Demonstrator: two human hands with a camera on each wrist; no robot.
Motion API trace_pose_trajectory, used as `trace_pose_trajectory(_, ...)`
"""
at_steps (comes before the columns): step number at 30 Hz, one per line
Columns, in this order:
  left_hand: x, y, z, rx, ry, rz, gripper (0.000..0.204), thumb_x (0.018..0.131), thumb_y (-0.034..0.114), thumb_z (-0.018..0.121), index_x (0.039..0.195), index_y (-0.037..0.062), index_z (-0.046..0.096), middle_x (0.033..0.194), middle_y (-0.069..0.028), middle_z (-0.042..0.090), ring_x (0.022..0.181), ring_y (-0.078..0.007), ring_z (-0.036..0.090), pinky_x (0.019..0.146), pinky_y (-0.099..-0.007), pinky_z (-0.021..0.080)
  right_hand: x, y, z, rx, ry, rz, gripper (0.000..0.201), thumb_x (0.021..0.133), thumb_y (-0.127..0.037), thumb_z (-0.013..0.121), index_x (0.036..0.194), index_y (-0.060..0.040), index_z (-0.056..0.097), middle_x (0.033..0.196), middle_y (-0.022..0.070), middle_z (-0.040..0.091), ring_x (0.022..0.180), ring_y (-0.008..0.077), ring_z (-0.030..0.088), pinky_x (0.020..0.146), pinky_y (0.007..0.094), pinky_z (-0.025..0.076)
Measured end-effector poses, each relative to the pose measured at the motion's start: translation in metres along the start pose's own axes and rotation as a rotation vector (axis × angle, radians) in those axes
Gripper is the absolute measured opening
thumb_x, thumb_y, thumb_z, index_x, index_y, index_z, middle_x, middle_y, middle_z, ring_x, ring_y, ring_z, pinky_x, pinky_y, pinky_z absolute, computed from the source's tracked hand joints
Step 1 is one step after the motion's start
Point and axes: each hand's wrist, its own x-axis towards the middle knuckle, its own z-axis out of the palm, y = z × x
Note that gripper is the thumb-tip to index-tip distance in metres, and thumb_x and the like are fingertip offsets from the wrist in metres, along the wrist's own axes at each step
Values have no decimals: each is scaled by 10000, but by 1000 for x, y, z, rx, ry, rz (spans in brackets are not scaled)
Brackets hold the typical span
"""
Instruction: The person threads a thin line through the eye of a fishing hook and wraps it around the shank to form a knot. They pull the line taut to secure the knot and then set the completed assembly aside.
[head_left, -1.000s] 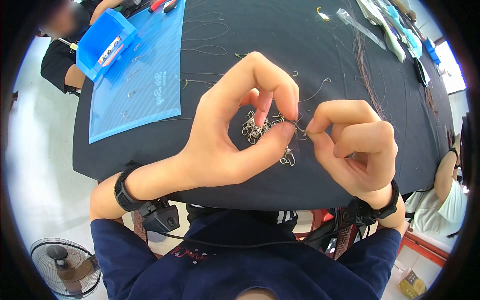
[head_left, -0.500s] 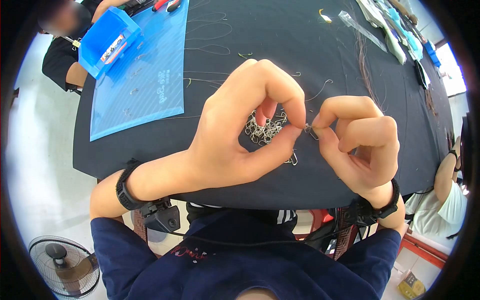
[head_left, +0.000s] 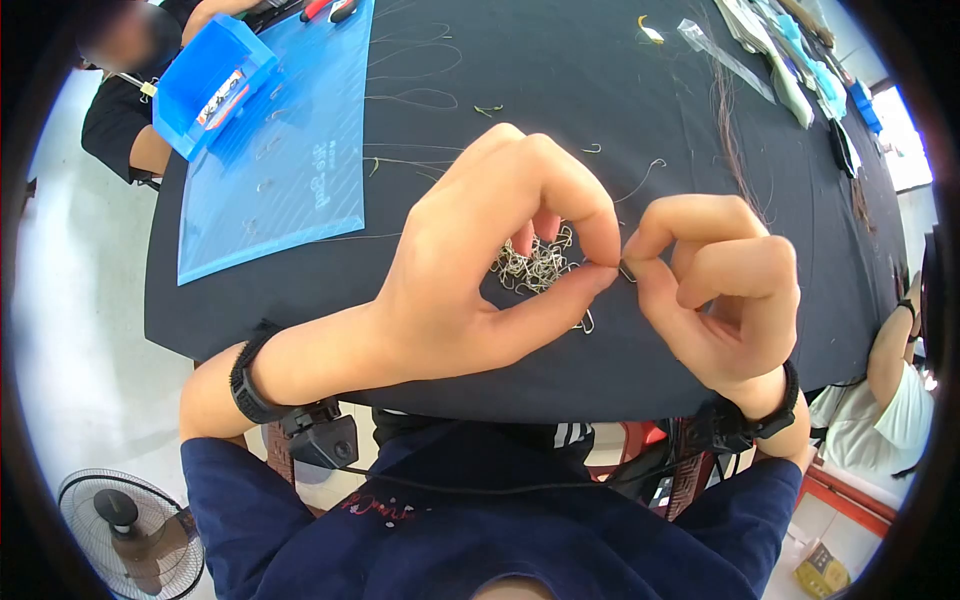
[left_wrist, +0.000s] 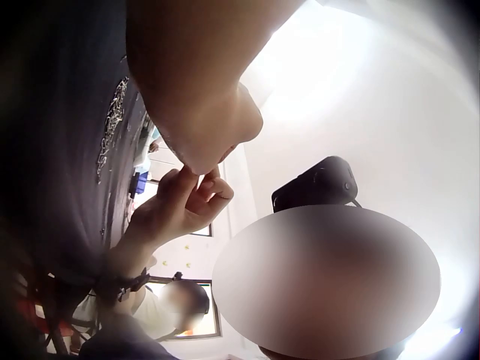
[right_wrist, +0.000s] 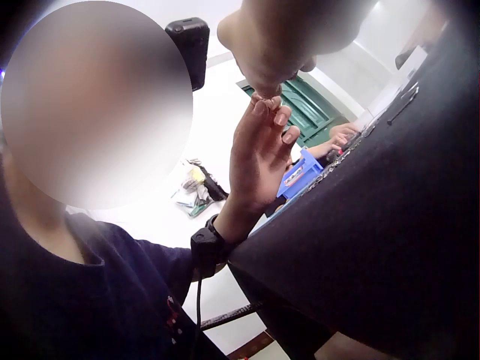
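Pinching a thin, mostly hidden silvery wire piece (head_left: 628, 272) between bare left hand (head_left: 445, 270) at nine o'clock and bare right hand (head_left: 747, 280) at three, clamped in both. Near a tangled silvery bent-wire pile (head_left: 538, 264) toward nine o'clock.

A black cloth covers the worktop (head_left: 600, 385) under both sets of fingers. Directly below the left fingers (head_left: 597, 225) lies a heap of bent metal wire pieces (head_left: 535, 265). Well left of those fingers, a blue translucent sheet (head_left: 315, 150) lies flat. Thin looped lines (head_left: 430, 90) trail between it and the area beyond the left fingers. Beyond the right fingers (head_left: 735, 275) stretch a bundle of reddish-brown strands (head_left: 730, 150) and, farther off, a clear plastic strip (head_left: 725, 60).
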Motion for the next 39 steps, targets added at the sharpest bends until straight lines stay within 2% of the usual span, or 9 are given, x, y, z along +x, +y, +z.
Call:
trace_pose_trajectory(5,1,4,0,-41,39,-54,282,741,-68,671,928,32,484,864,-69,543,711,-92,472,621,-206,367,1,-2,0,-29,42,16,343,717,191,599,875,-50,411,943,232,593,548,57,485,512,183,393)
trace_pose_trajectory(13,1,8,-2,-161,39,-117,267,863,-12,557,1061,9,380,883,-91,494,709,-100,476,658,-221,398,3,0,-1,-46,20,12,333,719,180,599,870,-54,417,923,215,603,552,60,479,515,180,386)
trace_pose_trajectory(17,2,6,-2,-201,63,-115,254,886,11,541,1075,11,371,868,-81,486,727,-104,474,670,-226,401,2,-3,-3,-5,-35,106,313,729,165,597,880,-47,423,960,215,586,552,50,457,524,178,382)
trace_pose_trajectory(20,1,4,-1,-256,93,-157,249,892,11,536,1078,15,371,856,-70,482,754,-107,473,678,-227,400,0,-2,1,20,76,194,253,785,31,643,929,-22,441,987,173,544,549,38,418,520,175,361)
trace_pose_trajectory(23,0,3,1,-318,129,-192,257,889,12,549,1077,23,373,844,-58,484,773,-109,474,686,-228,401,-1,0,-3,98,-8,266,321,819,-142,680,986,3,448,986,122,497,550,33,388,515,175,334)
trace_pose_trajectory(24,1,3,1,-329,125,-194,260,885,11,557,1073,24,377,842,-55,485,776,-110,479,688,-229,404,-1,0,-2,80,-26,269,428,813,-257,704,1032,17,458,958,87,481,542,32,372,507,177,313)
trace_pose_trajectory(32,1,3,2,-319,41,-187,259,846,-2,614,1020,26,424,868,-50,495,785,-119,524,721,-250,425,0,0,-1,244,-142,441,224,831,-119,663,969,2,534,922,59,524,580,39,424,536,178,337)
trace_pose_trajectory(38,1,2,3,-290,41,-208,275,846,-18,604,1054,24,429,897,-48,501,786,-100,527,720,-246,424,-1,0,-1,395,-74,549,106,841,-3,595,931,-1,538,905,64,536,722,80,475,603,194,381)
trace_pose_trajectory(39,1,3,4,-295,44,-231,269,847,-22,597,1061,21,439,901,-46,504,788,-97,526,720,-245,424,-1,0,0,404,-46,538,101,840,-6,601,925,-7,546,866,47,537,697,66,465,587,189,372)
